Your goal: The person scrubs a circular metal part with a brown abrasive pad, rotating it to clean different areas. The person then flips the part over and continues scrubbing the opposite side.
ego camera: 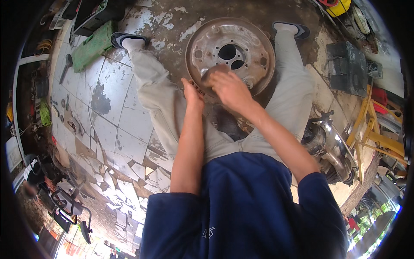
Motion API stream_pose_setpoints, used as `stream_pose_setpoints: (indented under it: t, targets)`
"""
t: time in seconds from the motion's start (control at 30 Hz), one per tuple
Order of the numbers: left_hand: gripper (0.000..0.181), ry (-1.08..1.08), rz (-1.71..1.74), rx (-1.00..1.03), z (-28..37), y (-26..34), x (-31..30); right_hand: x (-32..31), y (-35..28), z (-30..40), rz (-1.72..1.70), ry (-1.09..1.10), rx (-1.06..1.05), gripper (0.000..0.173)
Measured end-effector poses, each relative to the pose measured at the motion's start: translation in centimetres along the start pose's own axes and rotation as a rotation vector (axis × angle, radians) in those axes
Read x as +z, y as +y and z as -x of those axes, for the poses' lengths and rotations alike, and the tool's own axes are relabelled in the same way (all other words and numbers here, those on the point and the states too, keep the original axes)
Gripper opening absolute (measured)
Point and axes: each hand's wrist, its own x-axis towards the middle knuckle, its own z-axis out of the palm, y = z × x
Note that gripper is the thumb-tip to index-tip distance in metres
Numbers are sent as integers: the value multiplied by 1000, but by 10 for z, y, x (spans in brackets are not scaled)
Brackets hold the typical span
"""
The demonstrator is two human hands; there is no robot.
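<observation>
A round, rust-stained brake backing plate (255, 45) lies on the floor between my outstretched legs. It has a large centre hole, a second hole beside that and several small bolt holes. My left hand (193, 93) grips the near left part of its rim, thumb up, with the fingers partly hidden. Over the plate's near left face, my right hand (228, 85) holds a brown, flat piece (216, 72), blurred, perhaps abrasive paper. That piece appears to touch the metal, and part of it is covered by my fingers.
A green toolbox (92, 47) and a hammer (65, 68) lie on the left tiles. Broken tile pieces (139, 171) cover the floor behind them. At right are a dark case (346, 69), a metal machine assembly (328, 145) and a yellow frame (360, 119).
</observation>
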Motion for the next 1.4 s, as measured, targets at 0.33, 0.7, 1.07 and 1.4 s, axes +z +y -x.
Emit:
stream_pose_setpoints:
  t: [0.33,0.7,1.07,1.4]
  targets:
    - [65,35,-37,15,13,7,8,-3,7,1,21,39,113,31]
    - [67,60,-40,8,23,10,18,-36,46,11,-120,61,409,27]
    - [67,41,-98,1,27,11,21,-22,38,41,-7,-12,189,27]
    - [68,82,-151,-19,30,14,27,-18,26,43,112,13,59,29]
